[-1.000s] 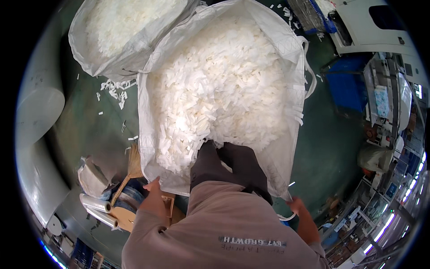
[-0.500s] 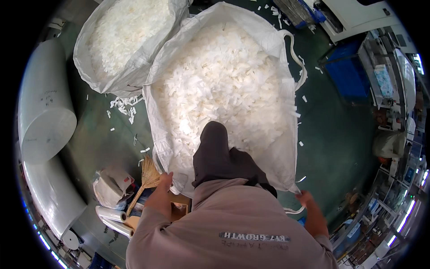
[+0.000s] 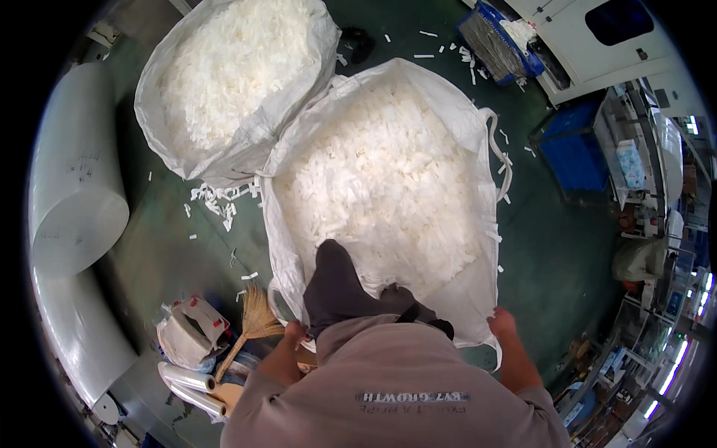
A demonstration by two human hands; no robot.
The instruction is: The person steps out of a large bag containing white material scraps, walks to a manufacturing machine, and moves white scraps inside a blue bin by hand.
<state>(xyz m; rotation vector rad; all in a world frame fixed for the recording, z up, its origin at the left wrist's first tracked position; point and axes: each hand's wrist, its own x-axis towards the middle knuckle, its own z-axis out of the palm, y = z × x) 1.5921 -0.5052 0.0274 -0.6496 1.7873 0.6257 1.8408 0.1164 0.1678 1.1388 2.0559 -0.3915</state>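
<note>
A large white woven bulk bag (image 3: pixel 463 299) stands wide open in front of me, filled with white scrap strips (image 3: pixel 381 179). My dark-trousered legs (image 3: pixel 336 287) are inside the bag, among the strips. On the near left side, my left hand (image 3: pixel 296 333) is closed on the bag's edge, close to a loop strap. My right hand (image 3: pixel 503 322) grips the rim on the near right, just above a hanging strap (image 3: pixel 493 357). The fingertips of both hands are partly hidden by fabric.
A second full bulk bag (image 3: pixel 153 127) touches the first at the far left. Large film rolls (image 3: pixel 82 164) lie at left. A straw broom (image 3: pixel 258 313) and smaller rolls (image 3: pixel 187 377) sit near my left arm. A blue bin (image 3: pixel 575 160) stands at right; strips litter the green floor.
The view has shifted, so the bags sit lower in it. My right hand has moved from the drawn-out near corner to higher on the right rim. My left hand stays at the left edge.
</note>
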